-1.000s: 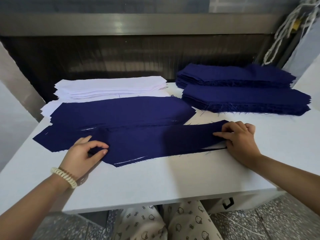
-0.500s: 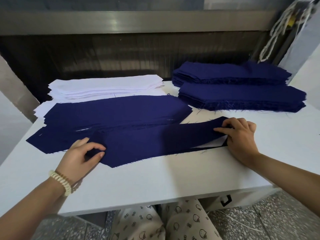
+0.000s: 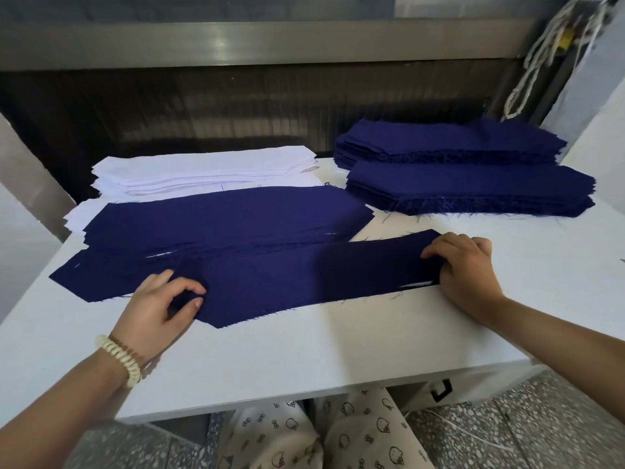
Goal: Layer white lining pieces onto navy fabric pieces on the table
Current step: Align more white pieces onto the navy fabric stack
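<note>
Far left, stack of white lining pieces [image 3: 203, 170]: plenty unlaid. Left hand [image 3: 162, 306] grip pinches the near long navy fabric strip [image 3: 304, 279] on the tabletop [image 3: 304, 360]. Right hand [image 3: 463, 269] grip pinches its right end. Far right, two navy fabric stacks [image 3: 473, 184] wait. Roughly midway, seemingly.

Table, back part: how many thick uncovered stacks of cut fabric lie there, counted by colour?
Navy blue cut-fabric stacks: 2
White lining-piece stack: 1
Total: 3
</note>
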`<action>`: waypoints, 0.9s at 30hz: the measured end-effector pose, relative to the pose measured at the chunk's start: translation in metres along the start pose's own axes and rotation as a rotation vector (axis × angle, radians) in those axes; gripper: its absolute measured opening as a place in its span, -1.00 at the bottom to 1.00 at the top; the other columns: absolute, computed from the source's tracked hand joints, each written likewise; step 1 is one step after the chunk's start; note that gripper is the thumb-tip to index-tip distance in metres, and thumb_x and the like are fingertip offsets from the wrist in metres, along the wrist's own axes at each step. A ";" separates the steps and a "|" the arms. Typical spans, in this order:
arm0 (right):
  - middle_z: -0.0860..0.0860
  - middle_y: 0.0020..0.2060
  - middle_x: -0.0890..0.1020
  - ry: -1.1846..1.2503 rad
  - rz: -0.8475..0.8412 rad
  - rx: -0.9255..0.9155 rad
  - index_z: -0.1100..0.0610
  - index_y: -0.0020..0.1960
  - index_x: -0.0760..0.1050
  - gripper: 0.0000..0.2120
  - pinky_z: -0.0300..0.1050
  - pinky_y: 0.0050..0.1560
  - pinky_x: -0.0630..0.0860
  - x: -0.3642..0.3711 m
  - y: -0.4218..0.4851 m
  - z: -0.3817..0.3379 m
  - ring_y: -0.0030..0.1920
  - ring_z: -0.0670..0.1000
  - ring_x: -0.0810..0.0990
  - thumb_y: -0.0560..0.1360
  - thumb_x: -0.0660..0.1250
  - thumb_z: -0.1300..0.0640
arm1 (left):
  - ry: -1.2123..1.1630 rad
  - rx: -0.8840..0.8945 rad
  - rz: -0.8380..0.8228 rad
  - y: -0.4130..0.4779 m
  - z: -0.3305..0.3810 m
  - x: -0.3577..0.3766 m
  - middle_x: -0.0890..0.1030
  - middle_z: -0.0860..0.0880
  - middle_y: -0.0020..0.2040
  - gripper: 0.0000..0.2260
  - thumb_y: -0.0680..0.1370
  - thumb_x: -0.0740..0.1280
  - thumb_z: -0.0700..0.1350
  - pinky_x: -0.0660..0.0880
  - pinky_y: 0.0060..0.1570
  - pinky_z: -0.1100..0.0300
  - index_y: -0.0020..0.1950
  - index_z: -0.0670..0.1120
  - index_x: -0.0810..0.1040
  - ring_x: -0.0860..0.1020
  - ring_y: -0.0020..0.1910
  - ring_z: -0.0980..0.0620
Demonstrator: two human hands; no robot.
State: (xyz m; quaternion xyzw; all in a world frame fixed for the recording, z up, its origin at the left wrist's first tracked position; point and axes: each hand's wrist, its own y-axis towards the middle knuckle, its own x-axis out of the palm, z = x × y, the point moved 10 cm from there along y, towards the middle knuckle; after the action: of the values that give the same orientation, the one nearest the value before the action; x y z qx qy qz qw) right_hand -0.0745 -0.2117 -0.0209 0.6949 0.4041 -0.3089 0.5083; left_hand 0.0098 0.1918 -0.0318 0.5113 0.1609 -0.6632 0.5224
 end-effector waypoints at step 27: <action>0.00 -0.14 0.63 0.000 -0.127 -0.283 0.14 -0.05 0.62 -0.87 0.02 -0.01 0.38 0.014 -0.003 -0.030 -0.12 0.09 0.58 0.43 0.41 0.30 | 0.087 -0.041 -0.050 0.000 0.012 -0.003 0.42 0.00 -0.22 -0.68 0.42 0.28 -0.10 0.36 -0.09 0.04 0.10 -0.21 0.58 0.42 -0.21 -0.08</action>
State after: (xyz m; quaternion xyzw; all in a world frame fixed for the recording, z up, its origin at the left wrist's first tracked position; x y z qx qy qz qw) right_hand -0.0696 -0.1790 -0.0256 0.5893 0.4869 -0.2802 0.5806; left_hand 0.0035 0.1840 -0.0242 0.5246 0.2096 -0.6499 0.5083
